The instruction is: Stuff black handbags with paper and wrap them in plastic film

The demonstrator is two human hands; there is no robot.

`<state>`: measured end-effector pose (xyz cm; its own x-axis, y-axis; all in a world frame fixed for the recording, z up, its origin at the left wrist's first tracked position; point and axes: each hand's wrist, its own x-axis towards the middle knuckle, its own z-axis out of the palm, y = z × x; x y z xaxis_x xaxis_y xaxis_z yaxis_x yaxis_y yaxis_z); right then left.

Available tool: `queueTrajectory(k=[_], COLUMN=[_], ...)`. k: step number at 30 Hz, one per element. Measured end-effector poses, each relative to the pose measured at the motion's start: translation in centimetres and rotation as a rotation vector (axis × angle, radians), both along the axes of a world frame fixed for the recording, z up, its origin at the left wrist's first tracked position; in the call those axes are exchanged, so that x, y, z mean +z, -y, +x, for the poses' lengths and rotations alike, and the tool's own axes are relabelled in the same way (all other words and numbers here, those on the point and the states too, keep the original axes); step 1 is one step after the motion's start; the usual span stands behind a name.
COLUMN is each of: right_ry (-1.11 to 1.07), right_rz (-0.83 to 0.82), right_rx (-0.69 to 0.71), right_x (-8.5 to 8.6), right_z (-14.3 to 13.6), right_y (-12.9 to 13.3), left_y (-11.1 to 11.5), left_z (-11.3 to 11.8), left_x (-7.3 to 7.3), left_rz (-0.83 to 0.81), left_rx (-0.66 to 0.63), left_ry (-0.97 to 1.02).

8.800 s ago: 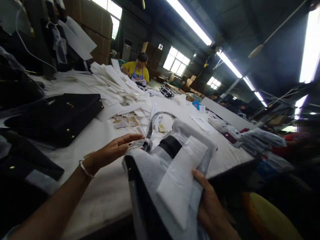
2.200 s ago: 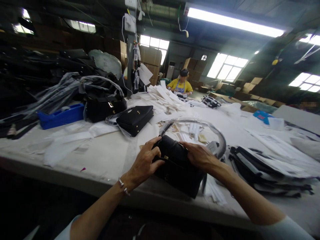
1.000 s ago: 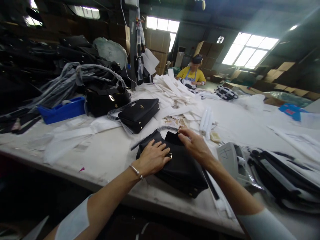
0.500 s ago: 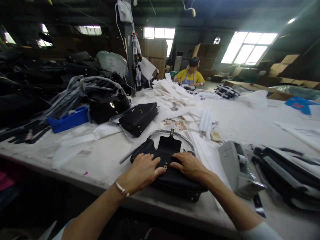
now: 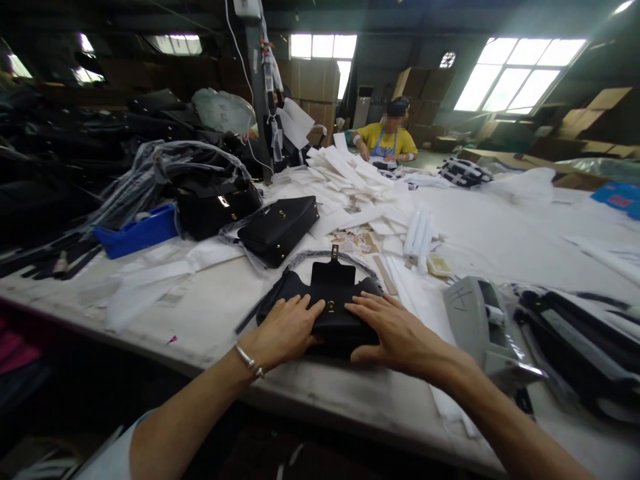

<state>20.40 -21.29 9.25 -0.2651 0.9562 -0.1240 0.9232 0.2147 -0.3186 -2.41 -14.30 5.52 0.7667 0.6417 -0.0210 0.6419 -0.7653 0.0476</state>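
Note:
A black handbag lies at the table's near edge with its flap turned back, away from me. A gold clasp piece shows at the flap's tip, and a gold lock on the body between my hands. My left hand grips the bag's left part, fingers over the top and thumb at the near side. On the right part, my right hand spans the bag, fingers on top and thumb low at the near edge. Behind the flap curves a wrapped handle.
Another black handbag, a blue bin and piled black bags lie left. White foam sheets spread ahead. A grey tape dispenser and wrapped black items sit right. A person in yellow works across the table.
The handbag has shifted away from me and tipped, so less of its near side shows. My thumbs have moved from beside the lock down to the near edge.

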Motion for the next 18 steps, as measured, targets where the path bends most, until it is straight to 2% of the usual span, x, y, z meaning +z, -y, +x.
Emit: queueTrajectory(k=[3, 5, 10, 13, 15, 18], right_ry=[0.11, 0.141, 0.189, 0.166, 0.145, 0.116], right_rz=[0.073, 0.158, 0.509, 0.659, 0.654, 0.537], right_rx=[-0.033, -0.009, 0.028, -0.023, -0.05, -0.073], right_x=[-1.8, -3.5, -9.1, -11.9, -12.4, -11.3], right_z=[0.5, 0.7, 0.4, 0.3, 0.2, -0.9], right_y=[-0.5, -0.6, 1.2, 2.4, 2.7, 2.5], left_y=[0.3, 0.9, 2.5, 2.9, 3.0, 3.0], left_z=[0.8, 1.1, 1.0, 0.6, 0.4, 0.5], left_x=[-1.0, -2.2, -5.7, -6.8, -7.1, -7.6], left_rz=[0.081, 0.147, 0.29, 0.328, 0.322, 0.311], left_rx=[-0.003, 0.021, 0.07, 0.031, 0.006, -0.005], left_ry=[-0.01, -0.02, 0.035, 0.096, 0.131, 0.163])
